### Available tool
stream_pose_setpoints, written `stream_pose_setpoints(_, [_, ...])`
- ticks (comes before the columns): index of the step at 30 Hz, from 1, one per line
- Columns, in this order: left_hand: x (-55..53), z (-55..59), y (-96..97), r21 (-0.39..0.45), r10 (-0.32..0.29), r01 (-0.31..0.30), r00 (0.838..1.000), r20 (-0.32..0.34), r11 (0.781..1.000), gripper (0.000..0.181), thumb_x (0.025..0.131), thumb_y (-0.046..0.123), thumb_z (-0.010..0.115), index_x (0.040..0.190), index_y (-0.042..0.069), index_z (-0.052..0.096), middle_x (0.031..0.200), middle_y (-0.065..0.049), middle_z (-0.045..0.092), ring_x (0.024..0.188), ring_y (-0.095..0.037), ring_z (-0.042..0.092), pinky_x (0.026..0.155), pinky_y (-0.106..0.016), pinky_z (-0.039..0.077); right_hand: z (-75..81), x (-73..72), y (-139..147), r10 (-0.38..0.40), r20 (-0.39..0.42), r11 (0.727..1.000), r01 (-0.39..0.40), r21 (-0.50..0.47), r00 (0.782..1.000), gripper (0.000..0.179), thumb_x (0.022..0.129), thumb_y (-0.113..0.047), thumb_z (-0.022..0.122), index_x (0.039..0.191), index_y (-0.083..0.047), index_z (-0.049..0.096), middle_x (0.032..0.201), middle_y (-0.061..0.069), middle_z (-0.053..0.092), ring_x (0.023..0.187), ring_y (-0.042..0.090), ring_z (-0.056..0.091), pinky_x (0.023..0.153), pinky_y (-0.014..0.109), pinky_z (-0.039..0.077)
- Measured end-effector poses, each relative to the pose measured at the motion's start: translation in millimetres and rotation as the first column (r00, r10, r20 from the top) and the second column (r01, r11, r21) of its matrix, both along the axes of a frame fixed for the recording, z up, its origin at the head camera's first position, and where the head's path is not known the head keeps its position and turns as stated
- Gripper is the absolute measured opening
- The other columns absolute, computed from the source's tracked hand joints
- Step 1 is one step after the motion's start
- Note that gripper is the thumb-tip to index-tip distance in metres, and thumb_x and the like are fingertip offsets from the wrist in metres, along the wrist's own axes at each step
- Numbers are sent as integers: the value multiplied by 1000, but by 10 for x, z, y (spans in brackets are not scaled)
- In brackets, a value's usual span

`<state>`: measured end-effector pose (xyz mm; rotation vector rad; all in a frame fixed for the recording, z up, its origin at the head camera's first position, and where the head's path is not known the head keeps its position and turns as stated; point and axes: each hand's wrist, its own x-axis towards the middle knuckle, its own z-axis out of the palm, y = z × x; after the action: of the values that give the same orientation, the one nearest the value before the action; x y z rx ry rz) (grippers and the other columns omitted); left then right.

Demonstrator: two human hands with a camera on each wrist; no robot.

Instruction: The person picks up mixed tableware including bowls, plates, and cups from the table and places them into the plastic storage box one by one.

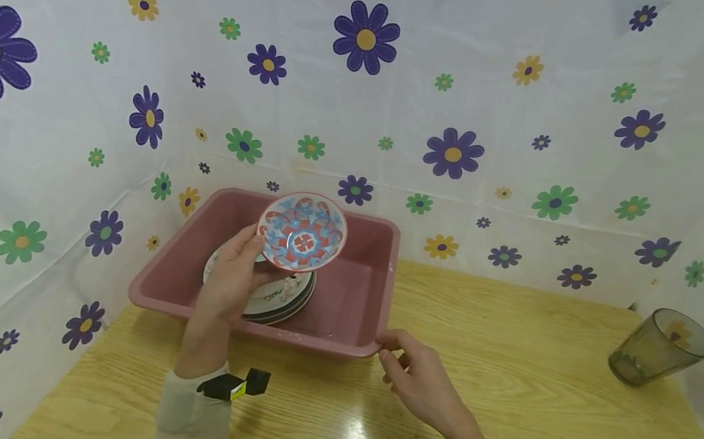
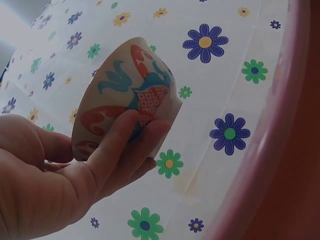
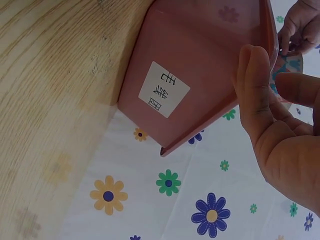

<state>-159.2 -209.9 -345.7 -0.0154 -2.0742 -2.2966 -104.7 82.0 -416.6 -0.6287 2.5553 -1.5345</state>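
My left hand [image 1: 233, 275] grips a patterned bowl [image 1: 302, 232] by its side, thumb at the rim and fingers underneath. Red and blue motifs cover the bowl inside, and its outside [image 2: 132, 95] shows in the left wrist view. It is held tilted above a pink plastic basin [image 1: 339, 349]. Inside the basin lies a stack of plates [image 1: 276, 304], partly hidden by the left hand and the bowl. At the basin's front right corner my right hand [image 1: 419, 378] touches the rim with bent fingers; whether they pinch it is unclear.
A tinted drinking glass [image 1: 661, 348] stands on the wooden table [image 1: 505, 347] at the far right. A white label [image 3: 164, 90] with handwriting is stuck on the basin's side. Flower-printed sheeting [image 1: 363, 100] encloses the back and sides.
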Motion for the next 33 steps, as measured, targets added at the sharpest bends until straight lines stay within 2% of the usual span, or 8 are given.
stream_pose_setpoints(4, [-29,-16,-41,-7,44,-44,999,15,999,47,109,20,30,153,3,32,139,-22,48,111,-20,61,88,-29,56,-14,-4,4,-4,-22,1000,5,9,1000,22,101,-7,54,120,-5,64,106,13,69,66,9,61,55,27,55])
stream_pose_setpoints(10, [-62,-47,-84,-26,101,-101,995,16,995,48,109,21,28,154,3,29,142,-20,46,116,-22,57,87,-25,56,-20,-9,7,-3,-49,1000,4,19,999,21,100,-6,55,119,-6,64,105,10,70,65,8,61,54,27,54])
stream_pose_setpoints(17, [-108,-90,-118,-13,156,-155,987,32,988,49,108,19,27,154,1,27,142,-21,45,117,-26,56,87,-26,56,-31,-10,6,8,-78,1000,-7,16,997,22,99,-5,55,119,-5,64,104,12,70,63,6,59,51,26,52])
stream_pose_setpoints(25, [-129,-118,-169,-41,239,-237,968,69,971,51,108,19,28,155,1,22,146,-24,41,122,-33,55,88,-28,56,-39,-13,12,23,-95,1000,-22,14,995,22,98,-3,55,119,-4,63,103,10,70,62,5,58,51,25,52])
stream_pose_setpoints(33, [-129,-153,-229,-111,287,-282,958,26,953,52,108,19,28,154,-3,17,150,-27,35,128,-37,51,93,-36,53,-36,-5,8,29,-88,999,-28,16,996,23,99,-4,55,121,-6,63,104,8,69,63,5,58,52,26,53])
